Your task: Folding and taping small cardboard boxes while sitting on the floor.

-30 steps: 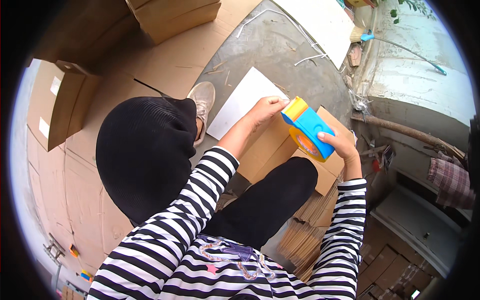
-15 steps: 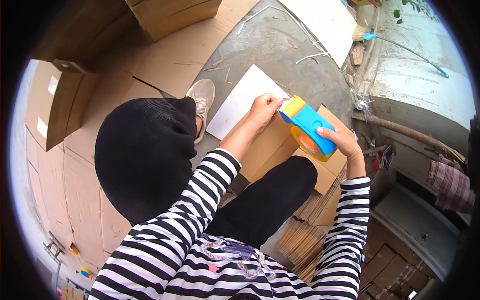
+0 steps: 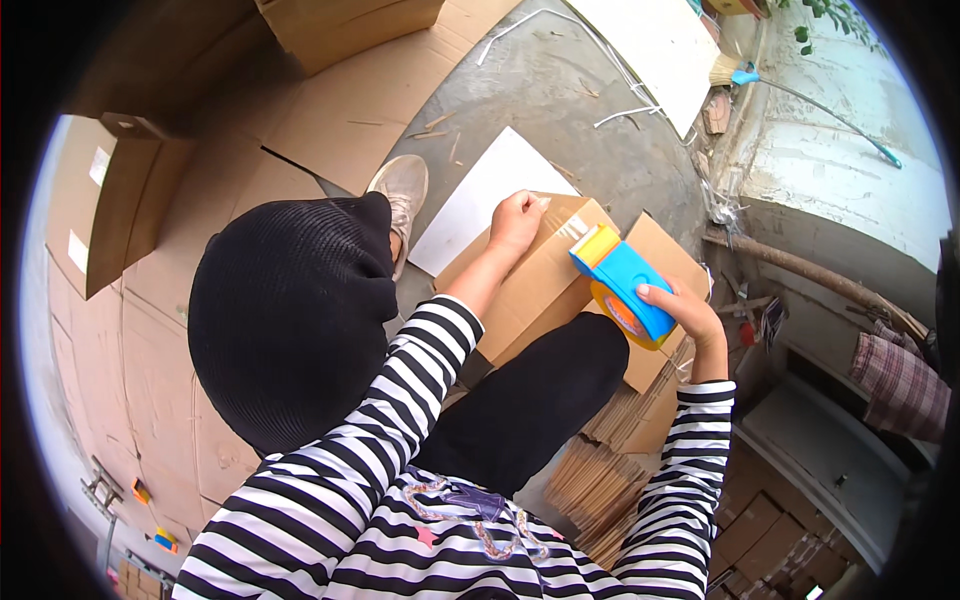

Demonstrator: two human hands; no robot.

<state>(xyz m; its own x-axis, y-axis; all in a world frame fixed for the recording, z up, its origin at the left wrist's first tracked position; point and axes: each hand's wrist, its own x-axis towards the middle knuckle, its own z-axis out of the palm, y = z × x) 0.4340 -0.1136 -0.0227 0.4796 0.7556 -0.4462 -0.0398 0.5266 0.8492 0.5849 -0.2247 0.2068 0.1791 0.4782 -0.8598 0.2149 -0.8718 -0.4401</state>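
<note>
I've got the right hand wrapped firmly round the tape dispenser, near right corner of box; left hand curled at far edge, can't tell how closed or holding what.

It looks like a rough carton-packing workshop: concrete floor shows beyond the brown carton, cardboard sheets spread left of it, flattened cardboard stacks on its near side, and a stained wall stands farther right of it.
</note>
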